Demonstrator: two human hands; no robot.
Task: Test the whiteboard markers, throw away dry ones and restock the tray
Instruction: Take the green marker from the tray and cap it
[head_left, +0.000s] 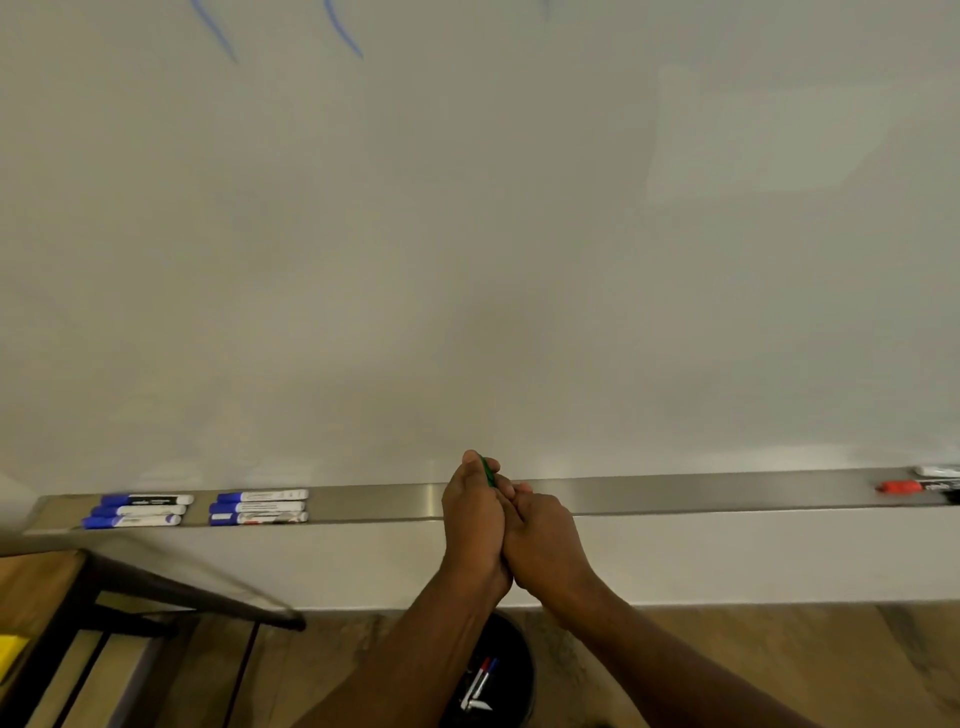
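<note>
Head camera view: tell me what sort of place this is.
Probably a classroom or meeting room. A large white wall-mounted whiteboard carries faint blue strokes, its long metal marker tray holds blue-capped markers, and a round black bin on the wood-look floor holds discarded markers.

Brushed metal tray (675, 496), glossy whiteboard (467, 234), wood-grain floor (779, 639)
</note>
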